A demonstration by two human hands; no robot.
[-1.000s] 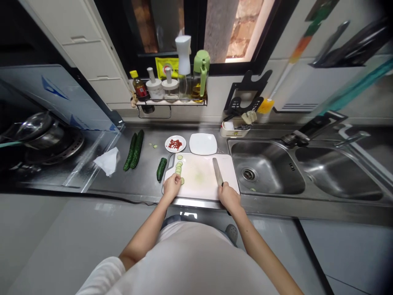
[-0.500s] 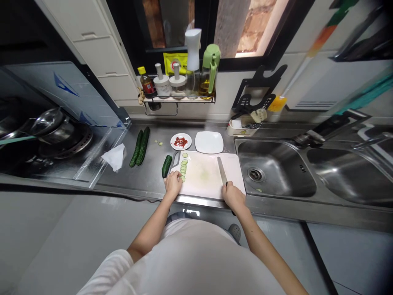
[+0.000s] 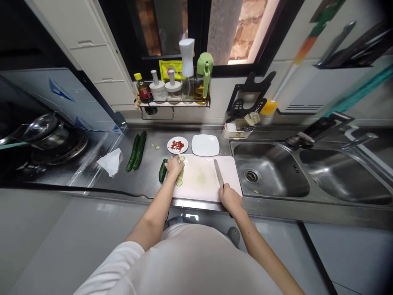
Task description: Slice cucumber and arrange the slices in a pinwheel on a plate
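My right hand (image 3: 231, 198) is closed around the handle of a kitchen knife (image 3: 219, 173), whose blade rests over the right part of the pale cutting board (image 3: 199, 164). My left hand (image 3: 174, 166) is at the board's left end, fingers apart and bent over a row of cucumber slices (image 3: 179, 180). It hides part of that row, and a single cucumber slice (image 3: 182, 158) shows just beyond the fingers. Beside this hand, on the steel counter, lies a cut piece of cucumber (image 3: 161, 174).
Behind the board stand a white plate (image 3: 205, 145) and a small dish (image 3: 186, 148) of chopped red pieces. Two whole cucumbers (image 3: 140, 150) and a crumpled white paper (image 3: 111, 161) lie left. A double sink (image 3: 273, 172) is right; a pot (image 3: 46, 133) sits on the stove.
My left hand has moved away from me along the slices, from the near end toward the far end of the row. The knife hand stays about in place; the view has shifted slightly.
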